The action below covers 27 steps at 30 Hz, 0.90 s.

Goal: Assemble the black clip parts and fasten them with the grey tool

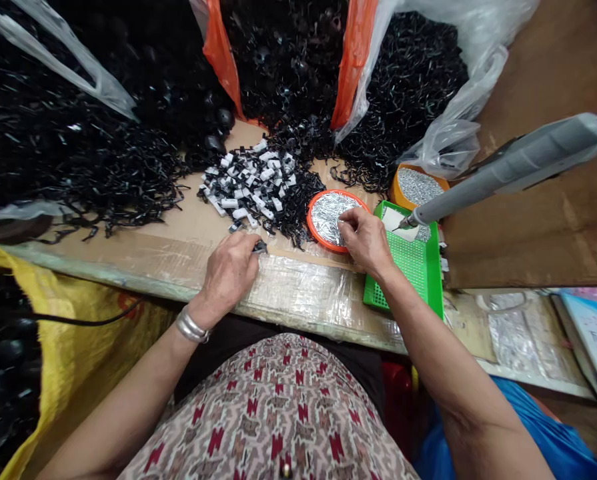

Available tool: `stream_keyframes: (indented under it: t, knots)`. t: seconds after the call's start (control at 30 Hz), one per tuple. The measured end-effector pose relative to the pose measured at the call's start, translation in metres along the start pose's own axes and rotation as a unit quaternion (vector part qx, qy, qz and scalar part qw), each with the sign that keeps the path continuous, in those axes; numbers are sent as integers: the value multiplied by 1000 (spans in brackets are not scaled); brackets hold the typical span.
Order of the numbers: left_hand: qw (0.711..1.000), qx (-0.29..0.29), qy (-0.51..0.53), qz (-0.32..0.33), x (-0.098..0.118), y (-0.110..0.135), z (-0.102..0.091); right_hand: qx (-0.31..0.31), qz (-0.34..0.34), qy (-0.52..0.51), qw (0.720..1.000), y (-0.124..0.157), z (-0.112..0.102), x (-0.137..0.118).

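Observation:
My left hand (pixel 231 270) is closed over the front of the work table, with a small black plastic part (pixel 261 247) sticking out from its fingertips. My right hand (pixel 365 237) reaches to a round orange-red dish (pixel 314 235) full of thin silver metal pins (pixel 329 212). Its thumb and fingers are pinched together at the pins; whatever is between them is too small to make out. Just beyond my left hand lies a pile of small white and black plastic pieces (pixel 258 183).
A grey electric screwdriver (pixel 508 173) slants in from the right above a green basket (pixel 433 287). Behind it stands a yellow-orange bowl (pixel 401 193) of small metal pieces. Heaps of black parts (pixel 288 67) in plastic bags line the back. A yellow sack (pixel 73 360) hangs at left.

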<state>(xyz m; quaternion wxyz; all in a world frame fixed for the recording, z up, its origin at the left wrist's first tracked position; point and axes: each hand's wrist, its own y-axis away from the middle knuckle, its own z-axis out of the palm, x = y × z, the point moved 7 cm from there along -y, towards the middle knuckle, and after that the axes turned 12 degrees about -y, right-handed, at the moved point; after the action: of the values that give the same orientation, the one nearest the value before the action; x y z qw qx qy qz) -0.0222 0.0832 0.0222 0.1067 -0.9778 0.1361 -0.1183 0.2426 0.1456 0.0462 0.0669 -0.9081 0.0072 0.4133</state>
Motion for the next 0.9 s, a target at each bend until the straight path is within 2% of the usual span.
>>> stream_keyframes:
  t: [0.13,0.23,0.3,0.37,0.4,0.43,0.5,0.57,0.63,0.7,0.77,0.9]
  knots:
    - [1000,-1,14,6,4,7,3,11,15,-179,984,10,2,1]
    - [1000,5,28,-5,8,8,3,14,40,-280,959,35,11,-9]
    - [996,17,90,-17,12,9,1,13,41,-326,944,56,20,-19]
    - [974,17,218,-53,15,10,2,21,40,-360,932,76,31,-25]
    - [950,0,301,-83,15,11,6,34,40,-370,927,85,36,-27]
    - [913,-30,389,-118,17,13,12,50,40,-378,924,92,41,-28]
    - [809,-110,546,-188,26,20,25,85,41,-391,916,103,49,-27]
    - [704,-161,651,-236,37,26,33,115,43,-404,906,110,55,-26]
    - [632,-177,710,-256,44,28,34,132,44,-413,900,115,59,-25]
    - [585,-186,743,-267,48,29,35,138,43,-413,899,118,62,-25]
    - [554,-194,762,-273,51,29,37,145,40,-407,901,120,63,-24]
    - [523,-193,782,-277,51,31,41,150,25,-396,906,120,61,-24]
